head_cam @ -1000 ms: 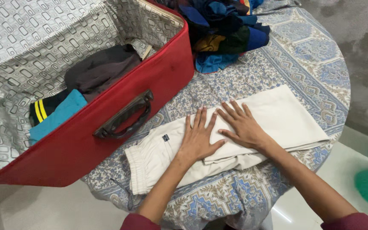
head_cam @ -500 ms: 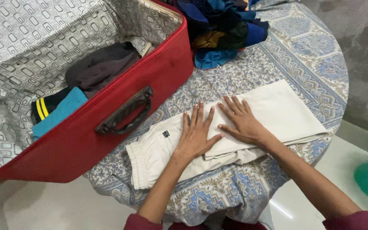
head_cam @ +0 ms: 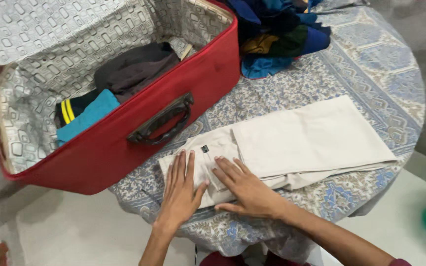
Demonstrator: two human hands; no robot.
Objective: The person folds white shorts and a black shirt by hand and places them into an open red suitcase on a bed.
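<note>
A pair of cream trousers point(head_cam: 292, 143) lies folded on the round bench point(head_cam: 371, 64), which has a blue patterned cloth over it. The trousers sit near the front edge, just right of the open red suitcase point(head_cam: 124, 148).

The left hand point(head_cam: 181, 189) lies flat on the waist end of the trousers, at their left. Its fingers point(head_cam: 182, 165) are spread open and press down. The right hand point(head_cam: 247, 189) lies flat just beside it, a bit more to the right, fingers open too. Neither hand is gripping anything.

The trousers look soft and light. They will bend and flop if lifted by one corner, and the fold could slip open. The cloth is not slippery and cannot break. A good way to take hold looks like sliding both hands under the folded stack, one near the waist end and one near the far right end, so it stays flat.

Inside the suitcase are a dark garment point(head_cam: 134, 69) and a teal folded cloth point(head_cam: 89, 116). A heap of blue clothes point(head_cam: 282, 34) lies on the far side of the bench.
</note>
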